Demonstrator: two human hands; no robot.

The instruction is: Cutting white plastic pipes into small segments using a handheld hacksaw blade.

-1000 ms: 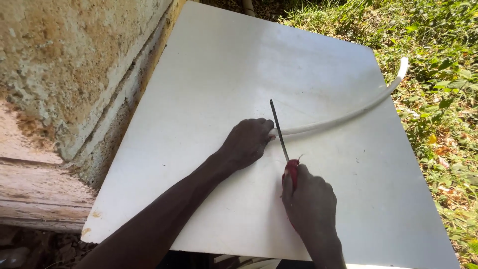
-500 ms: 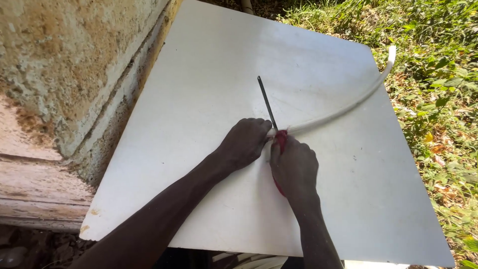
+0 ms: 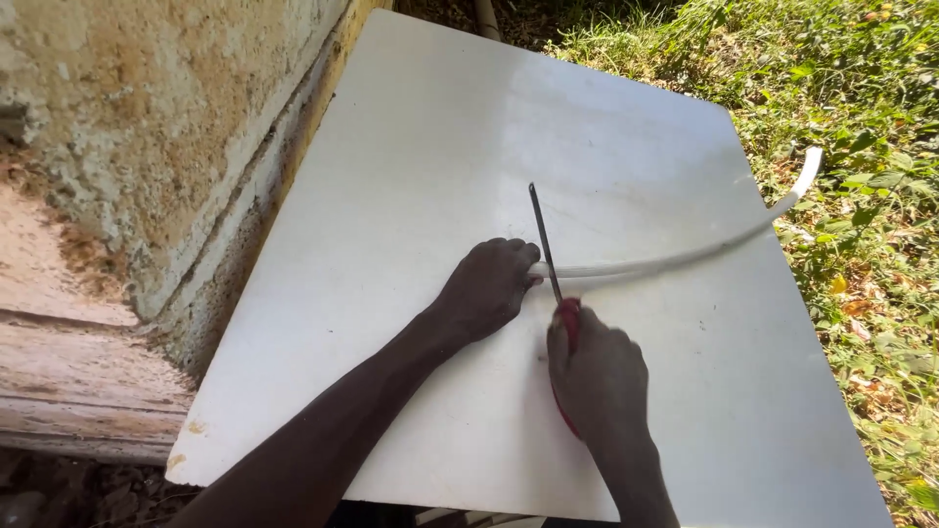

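Pipe (image 3: 675, 260) end under left hand (image 3: 486, 287)

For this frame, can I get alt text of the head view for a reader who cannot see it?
A left hand pins a curved white pipe on a white board while the right hand draws a red-handled saw across it, outdoors beside a rough wall and grass.

Pipe (image 3: 685, 259) on board (image 3: 440, 147), wall (image 3: 147, 117) left, grass (image 3: 861, 147) right.
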